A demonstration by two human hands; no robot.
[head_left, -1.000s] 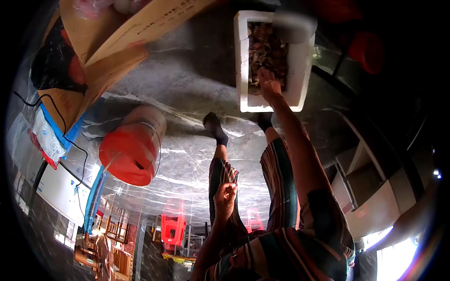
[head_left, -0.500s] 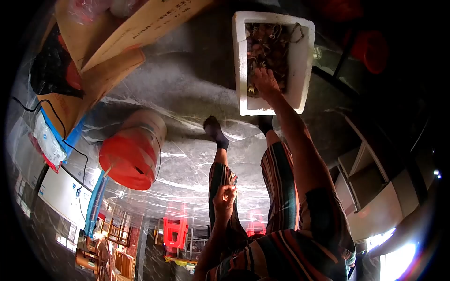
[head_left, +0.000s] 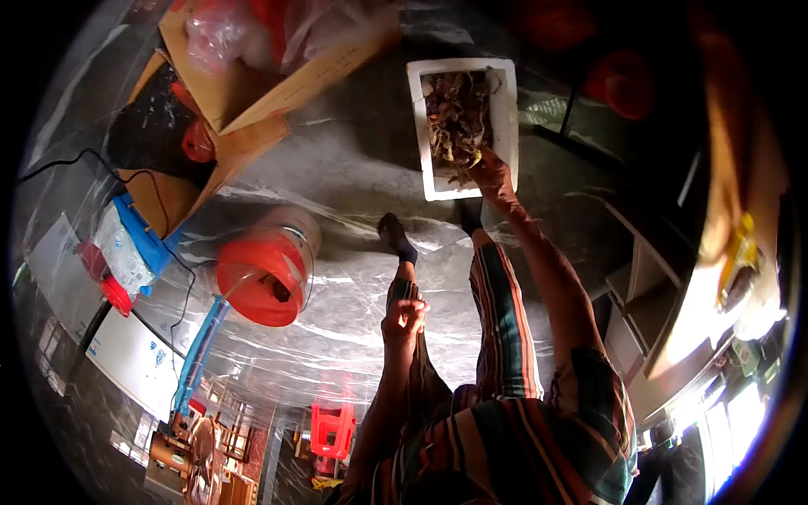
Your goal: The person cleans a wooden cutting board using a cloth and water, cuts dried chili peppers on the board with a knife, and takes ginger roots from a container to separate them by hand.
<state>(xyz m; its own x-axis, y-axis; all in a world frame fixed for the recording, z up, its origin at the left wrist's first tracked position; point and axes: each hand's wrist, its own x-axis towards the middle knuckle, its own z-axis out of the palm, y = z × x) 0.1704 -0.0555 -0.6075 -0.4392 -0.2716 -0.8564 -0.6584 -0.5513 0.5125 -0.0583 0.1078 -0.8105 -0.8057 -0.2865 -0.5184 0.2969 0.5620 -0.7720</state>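
Note:
A white foam box (head_left: 511,118) stands on the floor in front of my feet. Inside it lie reddish-brown, dry-looking pieces (head_left: 454,118) with pale stringy bits, too dim to name. My right hand (head_left: 495,178) reaches over the box's near right corner, its fingers drawn together at the pieces; what they grip is hidden. Above my left knee, well apart from the box, my left hand (head_left: 406,315) is closed with the thumb against the fingers. Anything pinched there is too small to make out.
On the left, a red bucket (head_left: 261,273) leans against or overlaps a paler one. Beyond it are an open cardboard box (head_left: 311,80) with plastic bags and a black cable (head_left: 181,311). A red stool (head_left: 332,431) and a cabinet (head_left: 627,324) stand farther off.
My right hand has moved from the middle of the pieces to the box's near right corner, its fingers drawing together. My left hand stays near the knee. The camera view has shifted.

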